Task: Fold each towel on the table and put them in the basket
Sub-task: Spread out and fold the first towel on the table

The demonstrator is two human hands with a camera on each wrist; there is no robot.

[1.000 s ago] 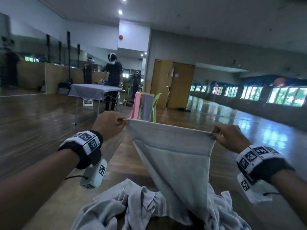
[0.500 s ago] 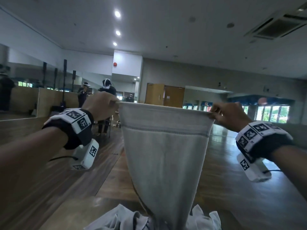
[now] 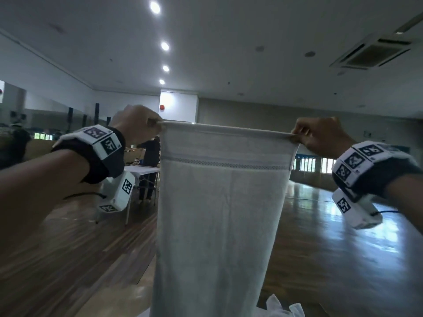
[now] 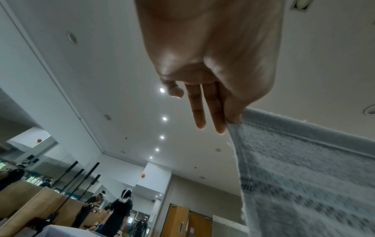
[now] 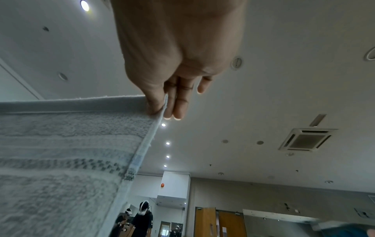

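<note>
A pale grey towel (image 3: 217, 213) with a dotted band near its top hem hangs straight down in front of me, stretched by its two upper corners. My left hand (image 3: 146, 124) pinches the left corner between thumb and fingers; in the left wrist view the towel (image 4: 304, 176) hangs from that hand (image 4: 231, 118). My right hand (image 3: 306, 138) pinches the right corner, seen up close as the towel (image 5: 71, 152) under that hand (image 5: 160, 109). A bit of another white towel (image 3: 281, 307) shows at the bottom edge. The basket is out of sight.
A wooden floor (image 3: 332, 248) spreads all around. At the left stands a cloth-covered table (image 3: 142, 170) with a person (image 3: 148, 165) behind it. Wooden doors (image 5: 219, 222) and more people (image 4: 119, 208) are at the far wall.
Both hands have risen from chest height to well above the table, lifting the towel so it hangs full length. The pile of other towels has nearly dropped out of view.
</note>
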